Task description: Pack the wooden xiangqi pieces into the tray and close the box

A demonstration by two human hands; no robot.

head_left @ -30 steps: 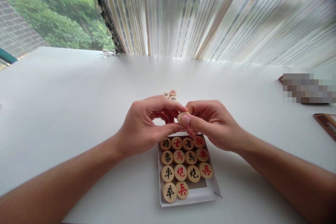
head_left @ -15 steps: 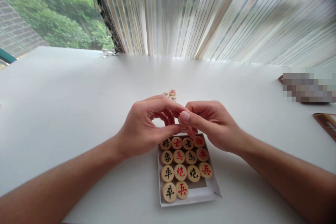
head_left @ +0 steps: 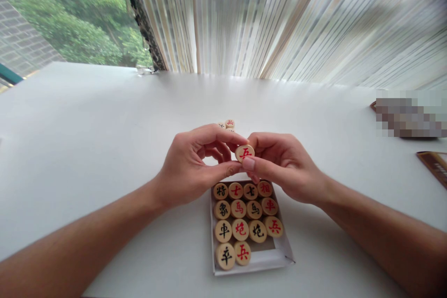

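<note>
Between my two hands is a round wooden Chinese chess piece (head_left: 244, 152) with a red character, its face turned up toward me. The thumb and forefinger of my left hand (head_left: 199, 160) pinch it from the left. My right hand (head_left: 284, 163) grips it from the right, the thumb lying over its lower edge. Just below the hands sits a shallow white box (head_left: 260, 259) holding rows of chess pieces with red or black characters. Its front row has a black-marked piece (head_left: 226, 256) and a red-marked piece (head_left: 242, 253), with a gap to their right.
A few more chess pieces (head_left: 229, 123) lie behind my left hand, partly hidden by it. On the right of the white table (head_left: 104, 149) are a blurred-out brown object (head_left: 408, 118) and a brown item (head_left: 435, 167). Striped curtains (head_left: 226, 18) hang behind the table.
The chess piece's red face has come into view between my fingers, where my right thumb covered it before. My right thumb has shifted slightly down. The box is unchanged.
</note>
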